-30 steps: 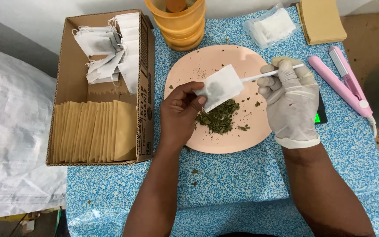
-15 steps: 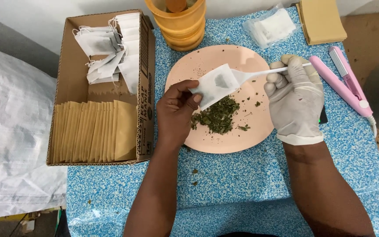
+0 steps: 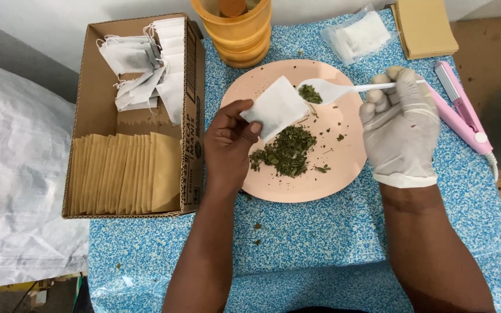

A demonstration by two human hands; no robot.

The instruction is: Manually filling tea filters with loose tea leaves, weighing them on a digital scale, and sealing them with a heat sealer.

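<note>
Sachet point(image 3: 275, 108), white, small, pinched at lower corner by bare left hand point(image 3: 230, 142) above pink plate point(image 3: 343, 168). Likely light, limp, easily creased; best held by edges, mouth kept open. White spoon point(image 3: 329, 90), carrying dried green leaf point(image 3: 310, 94), gripped by handle in gloved right hand point(image 3: 401, 130), bowl just beside sachet. Leaf pile point(image 3: 285, 152) below. Cardboard box point(image 3: 189, 124) close left, orange tub point(image 3: 242, 35) behind, pink sealer point(image 3: 462, 110) right; near table point(image 3: 320, 237) open.

Table with blue speckled cloth point(image 3: 320, 232): pink plate point(image 3: 326, 179), cardboard box point(image 3: 97, 116), stacked orange containers point(image 3: 242, 37), pink heat sealer point(image 3: 462, 107), brown envelopes point(image 3: 427, 26), clear bag of sachets point(image 3: 358, 35), stray leaf bits point(image 3: 256, 227).
</note>
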